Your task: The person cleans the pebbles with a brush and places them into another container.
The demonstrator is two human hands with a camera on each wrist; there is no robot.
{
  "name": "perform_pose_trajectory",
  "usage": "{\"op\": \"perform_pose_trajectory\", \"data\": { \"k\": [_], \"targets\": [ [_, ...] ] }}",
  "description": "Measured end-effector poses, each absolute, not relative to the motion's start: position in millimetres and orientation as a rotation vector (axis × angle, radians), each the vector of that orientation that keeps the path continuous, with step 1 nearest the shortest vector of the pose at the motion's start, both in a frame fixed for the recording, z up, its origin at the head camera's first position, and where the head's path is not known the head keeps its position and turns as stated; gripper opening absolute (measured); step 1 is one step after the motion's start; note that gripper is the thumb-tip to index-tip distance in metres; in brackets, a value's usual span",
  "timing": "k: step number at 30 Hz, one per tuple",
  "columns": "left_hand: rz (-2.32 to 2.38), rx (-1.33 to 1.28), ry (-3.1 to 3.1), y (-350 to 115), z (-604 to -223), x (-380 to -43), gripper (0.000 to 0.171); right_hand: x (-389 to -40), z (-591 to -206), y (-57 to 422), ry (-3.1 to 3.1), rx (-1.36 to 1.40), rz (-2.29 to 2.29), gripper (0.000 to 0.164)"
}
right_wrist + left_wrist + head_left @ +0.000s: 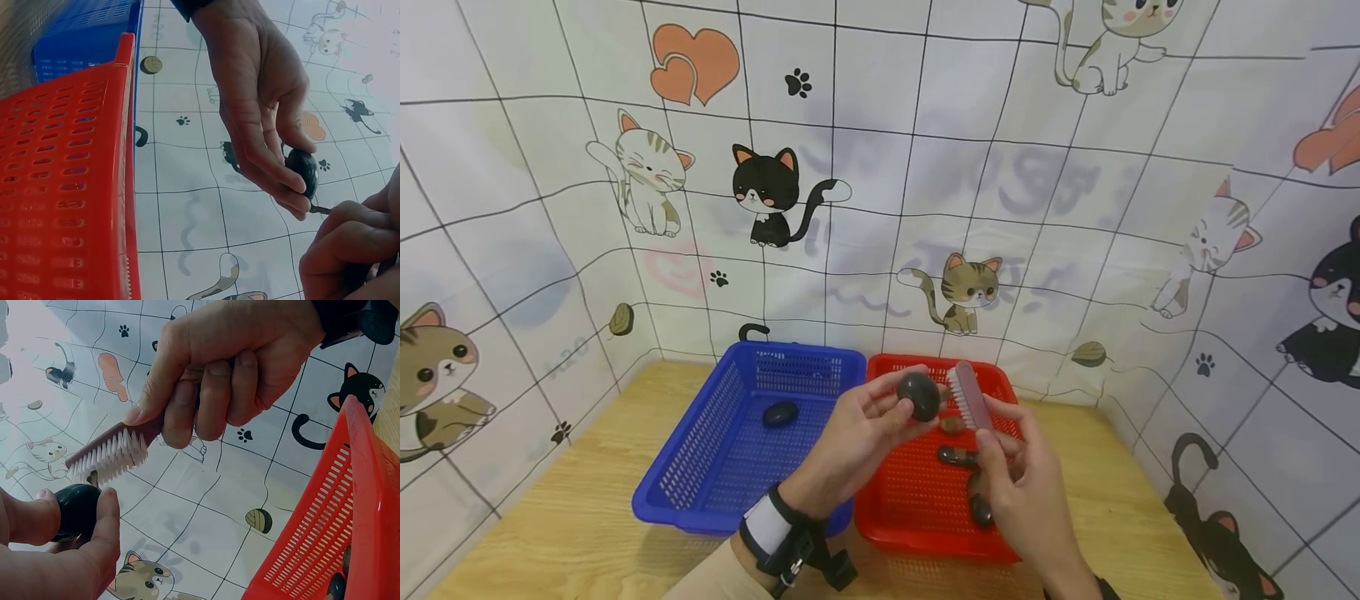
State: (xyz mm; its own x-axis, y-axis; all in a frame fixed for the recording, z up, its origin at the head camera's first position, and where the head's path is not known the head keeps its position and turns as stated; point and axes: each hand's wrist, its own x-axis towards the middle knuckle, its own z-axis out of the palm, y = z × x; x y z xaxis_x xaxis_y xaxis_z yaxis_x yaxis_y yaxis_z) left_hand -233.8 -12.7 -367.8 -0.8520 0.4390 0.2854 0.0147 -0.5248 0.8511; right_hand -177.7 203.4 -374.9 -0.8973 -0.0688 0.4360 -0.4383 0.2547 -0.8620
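My left hand (867, 429) holds a smooth dark stone (919, 397) between thumb and fingers, above the gap between the two baskets. In my right hand (1028, 492) is a brush (973, 398) with a mauve back and white bristles, gripped by its handle. The bristles face the stone; in the left wrist view the brush (112, 450) is just over the stone (78, 511), and whether they touch I cannot tell. The right wrist view shows the stone (302, 172) pinched at its edges, while the brush is mostly hidden by my right hand (353, 250).
A blue plastic basket (700, 442) on the left holds one dark stone (780, 414). The red basket (910, 500) beside it contains several brown and black stones (955, 456), partly behind my right hand. Both stand on a wooden table (1097, 483), enclosed by cat-print cloth (865, 208).
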Motion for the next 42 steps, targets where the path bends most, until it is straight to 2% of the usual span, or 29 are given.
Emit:
{"op": "perform_pose_trajectory", "data": {
  "k": [9,15,24,29,36,42],
  "targets": [
    [2.409,0.654,1.365,-9,-371,-235,0.049,-183,-380,199,-2.246,0.556,1.679,0.042],
    [2.428,0.602,1.374,-5,-376,-234,0.045,-181,-384,199,-2.300,0.548,1.604,0.042],
    [2.471,0.530,1.410,-7,-376,-237,0.045,-173,-375,202,-2.258,0.656,1.586,0.044],
    [2.485,0.494,1.412,-8,-375,-239,0.045,-176,-372,205,-2.229,0.589,1.579,0.046],
    [2.462,0.544,1.409,-7,-374,-237,0.044,-185,-372,202,-2.264,0.541,1.648,0.038],
    [2.408,0.544,1.478,-3,-376,-234,0.044,-189,-381,199,-2.293,0.526,1.626,0.042]
  ]
}}
